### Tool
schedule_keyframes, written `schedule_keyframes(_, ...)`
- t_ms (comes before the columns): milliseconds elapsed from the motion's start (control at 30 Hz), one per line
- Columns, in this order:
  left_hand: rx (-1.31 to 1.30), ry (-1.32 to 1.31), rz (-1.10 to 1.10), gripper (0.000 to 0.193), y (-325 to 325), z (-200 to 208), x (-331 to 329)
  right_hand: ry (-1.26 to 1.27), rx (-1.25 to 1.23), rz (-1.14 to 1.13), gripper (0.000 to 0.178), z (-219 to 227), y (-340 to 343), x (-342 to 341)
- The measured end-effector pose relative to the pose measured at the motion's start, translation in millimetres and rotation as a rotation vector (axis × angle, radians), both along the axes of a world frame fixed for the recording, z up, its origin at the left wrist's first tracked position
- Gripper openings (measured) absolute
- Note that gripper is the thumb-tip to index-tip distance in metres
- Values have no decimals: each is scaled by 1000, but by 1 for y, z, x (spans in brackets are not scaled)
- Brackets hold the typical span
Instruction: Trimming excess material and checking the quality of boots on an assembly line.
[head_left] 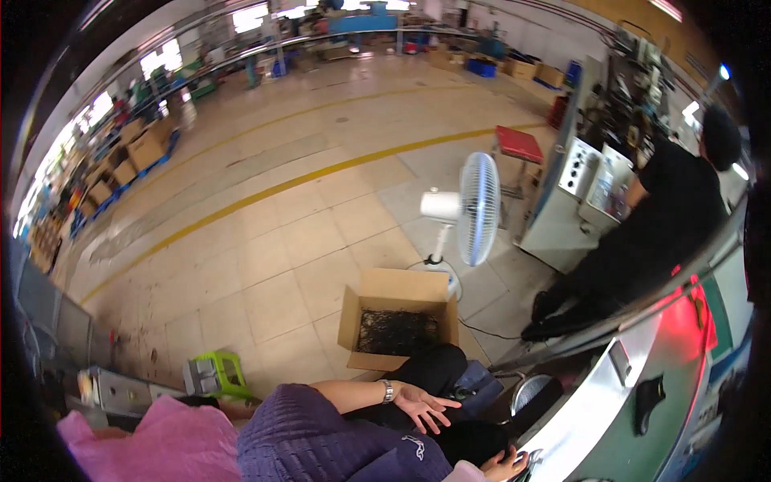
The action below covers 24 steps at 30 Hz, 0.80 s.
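My left hand, with a silver watch at the wrist, is held palm up over my dark-clothed lap. Its fingers are spread and nothing lies in it. My right hand is low at the near edge of the bench, its fingers curled together beside a small shiny piece. What they pinch, if anything, is too small to make out. An open cardboard box with a mass of thin black pieces in it stands on the floor just beyond my knees.
A white fan stands behind the box, its cord on the floor. Right of me, a green-topped bench carries a dark object. A person in black works at a machine. A green stool and pink cloth are left.
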<state>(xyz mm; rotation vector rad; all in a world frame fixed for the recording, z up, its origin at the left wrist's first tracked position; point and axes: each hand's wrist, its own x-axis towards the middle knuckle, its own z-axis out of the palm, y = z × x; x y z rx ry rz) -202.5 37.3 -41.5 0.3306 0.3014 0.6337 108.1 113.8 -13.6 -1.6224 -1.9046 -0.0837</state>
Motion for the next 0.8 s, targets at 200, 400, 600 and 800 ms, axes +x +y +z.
schedule_keyframes(200,70,-20,-28,78,4,-13,6,-79,137,141,24,-20,6,22)
schedule_keyframes(400,24,-47,-16,82,12,-16,10,-130,194,112,12,-26,6,25)
schedule_keyframes(600,44,-71,4,82,6,-16,6,-592,385,134,11,-5,6,18)
schedule_keyframes(800,41,-81,-34,84,13,-19,11,-147,255,128,9,-12,2,16)
